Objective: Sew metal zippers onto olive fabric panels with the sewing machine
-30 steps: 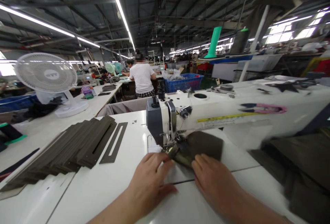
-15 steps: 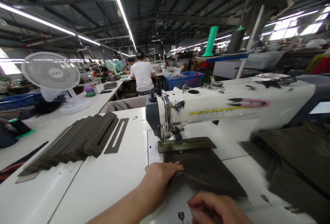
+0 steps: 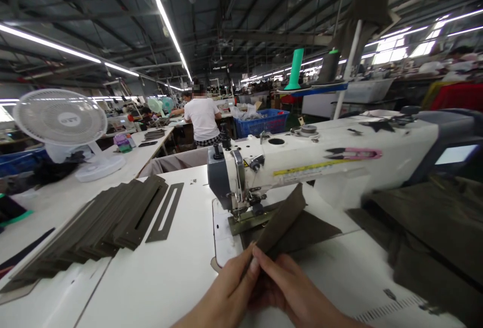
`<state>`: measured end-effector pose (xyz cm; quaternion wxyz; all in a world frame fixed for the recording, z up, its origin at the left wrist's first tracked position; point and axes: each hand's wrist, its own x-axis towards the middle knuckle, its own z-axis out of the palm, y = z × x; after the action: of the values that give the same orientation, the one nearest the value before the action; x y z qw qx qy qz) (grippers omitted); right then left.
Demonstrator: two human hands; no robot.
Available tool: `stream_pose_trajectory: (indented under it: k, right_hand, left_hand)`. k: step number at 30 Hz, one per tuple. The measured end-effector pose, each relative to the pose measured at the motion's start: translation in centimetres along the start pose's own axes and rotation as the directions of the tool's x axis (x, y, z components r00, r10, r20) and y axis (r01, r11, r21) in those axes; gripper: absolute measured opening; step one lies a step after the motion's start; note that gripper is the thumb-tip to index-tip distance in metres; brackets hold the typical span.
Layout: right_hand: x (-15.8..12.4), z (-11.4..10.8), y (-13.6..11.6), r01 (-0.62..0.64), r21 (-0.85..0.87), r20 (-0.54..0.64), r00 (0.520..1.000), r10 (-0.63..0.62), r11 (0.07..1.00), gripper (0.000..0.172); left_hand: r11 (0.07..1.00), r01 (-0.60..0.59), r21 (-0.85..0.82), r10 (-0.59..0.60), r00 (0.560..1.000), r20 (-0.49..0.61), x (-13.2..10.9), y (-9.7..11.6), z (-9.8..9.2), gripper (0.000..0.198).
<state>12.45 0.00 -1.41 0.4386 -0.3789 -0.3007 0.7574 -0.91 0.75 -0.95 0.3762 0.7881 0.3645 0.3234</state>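
Observation:
A dark olive fabric piece (image 3: 285, 217) lies at the sewing machine (image 3: 302, 164), its near part folded up and standing at a slant. My left hand (image 3: 236, 280) pinches the fabric's near edge between thumb and fingers. Against it, my right hand (image 3: 287, 285) is closed on the same edge, thumb and fingertips pressed together. Under the machine's needle area sits an olive slotted strip (image 3: 237, 226), partly covered by the raised fabric. The fingers below the fold are partly hidden.
Left on the table are a fanned stack of dark slotted panels (image 3: 109, 217) and a single slotted panel (image 3: 166, 212). More dark fabric (image 3: 426, 232) is heaped at right. Pink-handled thread snips (image 3: 354, 153) rest on the machine. A white fan (image 3: 62, 119) stands behind; a person (image 3: 203, 119) is farther off.
My left hand lay on the fabric and my right was apart from it; now both pinch its near edge together. The fabric, flat before, is folded up. The view has shifted slightly.

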Motion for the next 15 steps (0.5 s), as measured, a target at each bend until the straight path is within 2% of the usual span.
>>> stream_pose_trajectory:
  k: [2,5,7,10,11,12,13,15]
  right_hand:
    - [0.0,-0.5,0.1,-0.038,0.050,-0.017,0.999,0.039,0.998,0.046]
    - [-0.3,-1.3,0.3,-0.137,0.147,0.060,0.990,0.129,0.980,0.050]
    - [-0.6,-1.6,0.4,-0.178,0.181,0.092,0.982,0.163,0.967,0.051]
    - [-0.6,-1.7,0.3,-0.112,0.110,-0.017,0.993,0.115,0.988,0.045]
    - [-0.4,-1.8,0.2,-0.073,-0.006,-0.054,0.996,0.073,0.997,0.039]
    - [-0.2,-2.1,-0.1,-0.021,-0.207,-0.076,0.997,0.006,0.978,0.034]
    - [0.1,-2.5,-0.6,0.039,-0.450,-0.071,0.994,-0.080,0.892,0.031]
    - [1.2,-3.7,-2.4,0.142,-0.822,0.005,0.970,-0.242,0.552,0.030]
  left_hand:
    - [0.998,0.003,0.061,-0.004,1.000,0.017,-0.2,-0.6,-0.2,0.039]
    - [0.997,-0.012,0.073,0.007,0.997,0.071,0.0,-0.7,-0.5,0.038]
    - [1.000,0.021,-0.003,-0.021,0.996,0.086,0.2,-0.3,-0.7,0.037]
    - [0.971,0.147,-0.188,-0.141,0.989,0.046,0.5,0.5,-0.9,0.040]
    - [0.954,0.176,-0.244,-0.175,0.984,0.025,0.5,0.6,-1.0,0.042]
    - [0.938,0.199,-0.284,-0.206,0.978,0.006,0.6,0.6,-1.3,0.044]
    - [0.925,0.226,-0.306,-0.241,0.971,-0.011,0.6,0.5,-1.6,0.046]
    - [0.895,0.297,-0.333,-0.315,0.949,0.000,0.7,0.1,-2.8,0.050]
